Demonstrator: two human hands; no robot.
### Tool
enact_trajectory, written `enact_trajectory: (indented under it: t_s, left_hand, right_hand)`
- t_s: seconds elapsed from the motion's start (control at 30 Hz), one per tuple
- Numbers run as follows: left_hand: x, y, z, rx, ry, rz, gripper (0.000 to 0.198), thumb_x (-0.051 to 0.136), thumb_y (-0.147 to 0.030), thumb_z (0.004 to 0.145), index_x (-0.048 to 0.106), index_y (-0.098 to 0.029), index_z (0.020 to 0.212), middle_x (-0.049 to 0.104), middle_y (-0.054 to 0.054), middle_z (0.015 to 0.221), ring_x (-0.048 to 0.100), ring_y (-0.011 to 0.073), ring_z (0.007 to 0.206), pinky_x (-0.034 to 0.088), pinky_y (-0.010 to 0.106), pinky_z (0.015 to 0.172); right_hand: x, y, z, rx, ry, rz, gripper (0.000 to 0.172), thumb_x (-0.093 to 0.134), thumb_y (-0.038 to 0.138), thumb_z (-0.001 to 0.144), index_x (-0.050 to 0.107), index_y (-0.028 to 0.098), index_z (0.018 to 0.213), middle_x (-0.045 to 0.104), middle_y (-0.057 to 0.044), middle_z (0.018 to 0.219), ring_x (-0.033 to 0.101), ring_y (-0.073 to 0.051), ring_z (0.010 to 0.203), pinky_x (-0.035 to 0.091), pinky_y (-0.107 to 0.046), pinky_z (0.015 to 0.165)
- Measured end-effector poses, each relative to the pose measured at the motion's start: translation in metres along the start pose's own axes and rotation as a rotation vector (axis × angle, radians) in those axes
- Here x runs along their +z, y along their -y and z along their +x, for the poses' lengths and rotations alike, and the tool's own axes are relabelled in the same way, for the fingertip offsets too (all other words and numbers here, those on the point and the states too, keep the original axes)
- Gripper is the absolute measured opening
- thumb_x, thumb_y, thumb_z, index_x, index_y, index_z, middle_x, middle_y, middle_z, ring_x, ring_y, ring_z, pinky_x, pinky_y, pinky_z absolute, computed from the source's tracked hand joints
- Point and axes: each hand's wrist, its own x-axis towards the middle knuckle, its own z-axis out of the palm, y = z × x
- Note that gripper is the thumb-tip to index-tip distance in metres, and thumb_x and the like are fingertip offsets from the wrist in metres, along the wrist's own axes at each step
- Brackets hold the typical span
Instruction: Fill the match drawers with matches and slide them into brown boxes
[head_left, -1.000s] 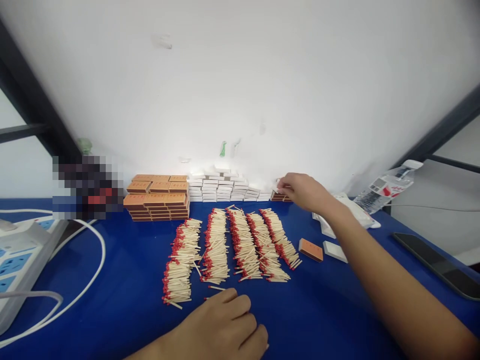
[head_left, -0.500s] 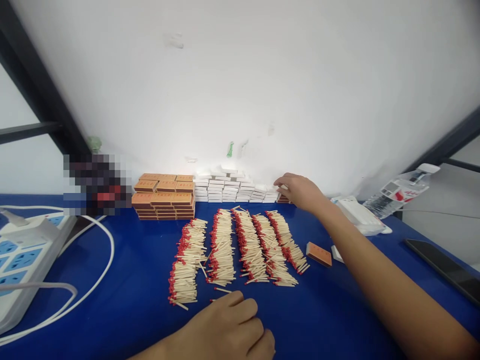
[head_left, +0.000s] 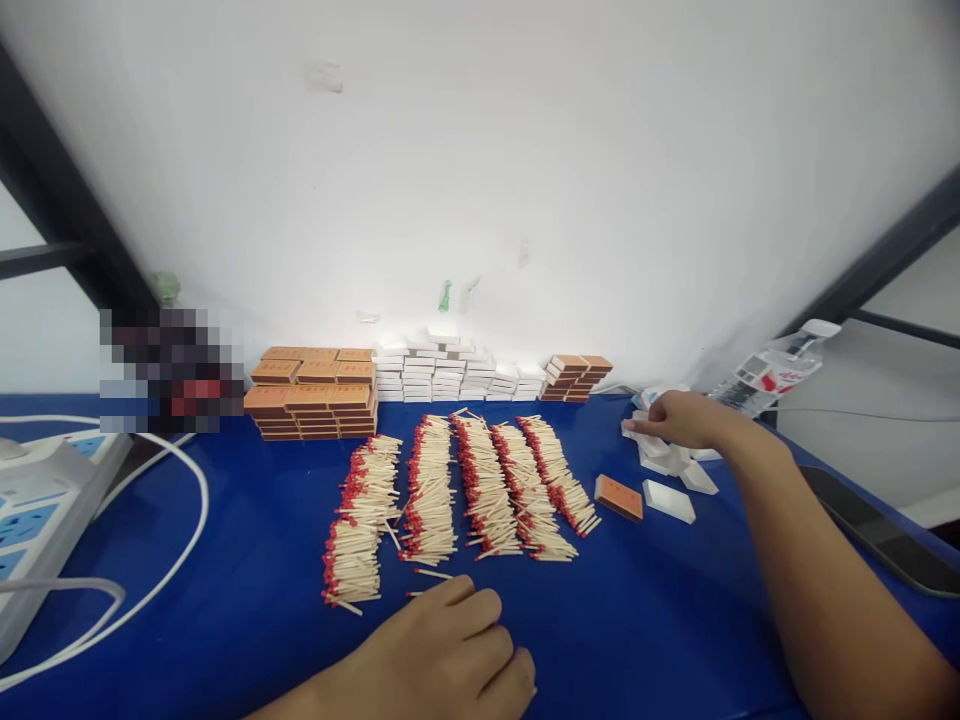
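Observation:
My left hand rests palm down at the front of the blue table, fingers curled under; whatever they may hold is hidden. Just beyond it lie a couple of stray matches and several long rows of red-tipped matches. At the right, my right hand is closed with its fingertips on a white matchbox tray, among more loose white trays. Nearer to me are an orange matchbox and a white tray, side by side.
Against the wall stand stacked orange matchboxes, a stack of white trays and a smaller matchbox stack. A power strip with white cables is on the left. A plastic bottle and a phone lie at the right.
My right hand has moved from the small matchbox stack by the wall rightward to the loose white trays. My left hand stays put, and the view has shifted slightly.

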Motion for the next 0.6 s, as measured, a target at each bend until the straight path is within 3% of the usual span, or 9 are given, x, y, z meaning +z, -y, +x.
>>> enact_trajectory:
  t_s: [0.1,0.23,0.37,0.47,0.6]
  left_hand:
    - [0.000,0.000,0.000,-0.007,0.001,0.004,0.014,0.073,-0.016,0.091,0.064,-0.014,0.080,0.047,-0.002,0.057,0.042,0.0156,0.061,0.030,0.034,0.058]
    - [-0.001,-0.001,0.000,-0.005,0.001,0.009,0.016,0.073,-0.017,0.092,0.062,-0.014,0.080,0.047,-0.003,0.057,0.042,0.0150,0.061,0.030,0.033,0.059]
    - [-0.001,-0.002,0.000,-0.005,0.009,0.005,0.015,0.070,-0.016,0.094,0.063,-0.014,0.081,0.047,-0.002,0.058,0.041,0.0152,0.061,0.030,0.033,0.059]
    - [-0.001,-0.002,0.001,-0.013,-0.018,-0.007,0.015,0.067,-0.015,0.095,0.063,-0.014,0.080,0.047,-0.002,0.058,0.041,0.0160,0.062,0.031,0.034,0.059]
    - [-0.001,-0.001,0.003,-0.013,-0.017,-0.010,0.016,0.066,-0.014,0.095,0.064,-0.013,0.079,0.046,-0.002,0.056,0.039,0.0161,0.061,0.030,0.034,0.057]
  right_hand:
    - [0.000,0.006,0.001,0.108,0.189,-0.017,0.041,0.080,0.053,0.078,0.057,0.024,0.059,0.068,-0.009,0.064,0.067,-0.027,0.062,0.045,-0.037,0.060]
    - [-0.001,0.007,0.002,0.158,0.142,-0.012,0.028,0.080,0.044,0.076,0.062,0.022,0.079,0.074,-0.014,0.086,0.070,-0.033,0.084,0.048,-0.038,0.067]
    - [-0.006,0.003,-0.003,0.127,0.094,0.056,0.029,0.073,0.040,0.083,0.068,0.018,0.101,0.076,-0.016,0.095,0.071,-0.030,0.082,0.050,-0.037,0.069]
    - [-0.012,0.009,-0.010,0.031,0.068,0.255,0.036,0.060,0.045,0.094,0.071,0.019,0.115,0.076,-0.016,0.102,0.070,-0.025,0.076,0.052,-0.035,0.063]
    - [-0.018,0.034,-0.019,-0.088,0.007,0.682,0.041,0.064,0.061,0.092,0.073,0.021,0.100,0.075,-0.011,0.087,0.067,-0.023,0.070,0.051,-0.031,0.051]
